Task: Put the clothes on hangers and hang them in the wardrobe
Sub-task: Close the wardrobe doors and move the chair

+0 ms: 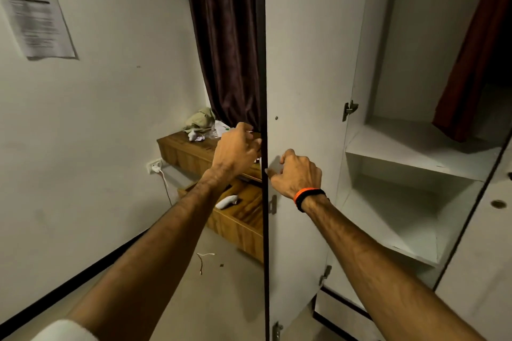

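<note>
The white wardrobe door (304, 69) stands open edge-on in the middle, its dark edge facing me. My left hand (237, 151) is on the outer side of that edge, fingers curled at it. My right hand (295, 174), with an orange and black wristband, is on the inner side with curled fingers and the thumb touching the edge. Inside the wardrobe, white shelves (415, 152) show, and a red garment (468, 63) hangs at the upper right. A crumpled beige cloth (201, 119) lies on the wooden desk (182, 147) behind the door. No hanger is visible.
A dark brown curtain (227, 36) hangs behind the desk. An open wooden drawer (238, 219) holds a white object. A wall socket with a white cable (155, 166) is at left, and a paper notice (38, 22) is on the wall. A second wardrobe door (482, 243) stands at right.
</note>
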